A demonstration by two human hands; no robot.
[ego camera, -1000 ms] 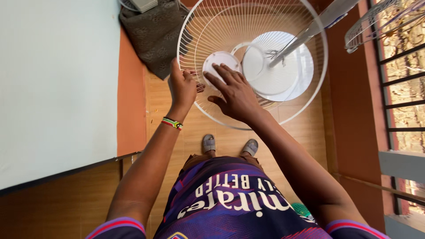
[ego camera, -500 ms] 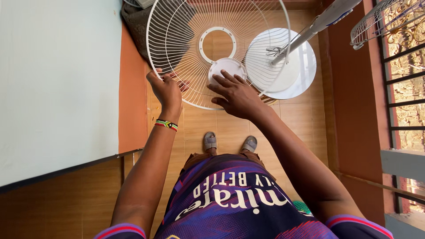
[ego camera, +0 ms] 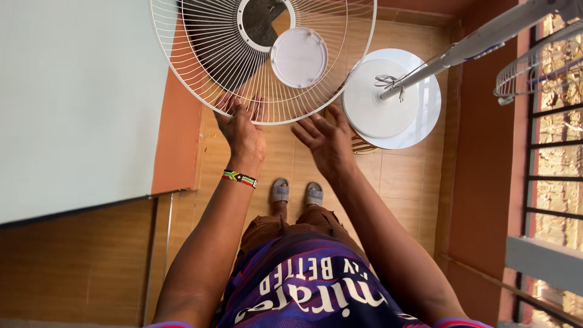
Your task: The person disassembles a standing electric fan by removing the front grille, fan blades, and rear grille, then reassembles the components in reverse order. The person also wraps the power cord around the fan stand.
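A round white wire fan guard (ego camera: 206,61) with a white centre disc (ego camera: 299,56) hangs in front of me at the top of the view. My left hand (ego camera: 243,130), with a beaded band on the wrist, grips its lower rim. My right hand (ego camera: 328,140) is off the guard, just below its rim, fingers spread and holding nothing. Right of it the white fan stand's round base (ego camera: 419,115) sits on the tiled floor, its pole (ego camera: 473,42) slanting up to the right.
A pale green wall (ego camera: 67,103) with an orange edge fills the left. A barred window (ego camera: 552,164) and a white wire rack (ego camera: 534,61) are on the right. My sandalled feet (ego camera: 296,191) stand on the tan floor tiles.
The guard has swung left and up, away from the fan stand. My right hand has come off it; my left hand still holds the rim.
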